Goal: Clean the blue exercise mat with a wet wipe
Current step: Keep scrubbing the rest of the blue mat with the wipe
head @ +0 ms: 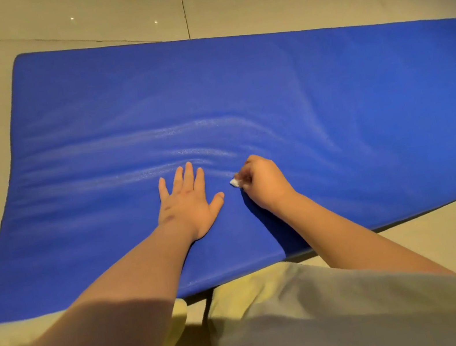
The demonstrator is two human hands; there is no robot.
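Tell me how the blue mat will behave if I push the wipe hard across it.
Probably soft and pliable: the blue mat shows ripples beside the wipe. It may bunch or creep on the smooth floor, so the left hand pressing flat on it likely helps.

The blue mat [237, 95] runs off the right edge, its near edge partly hidden behind the left forearm [136, 280] and pale clothing [335, 306]. The right hand [265, 181] curls over most of the wet wipe [234, 183]; only a white scrap shows.
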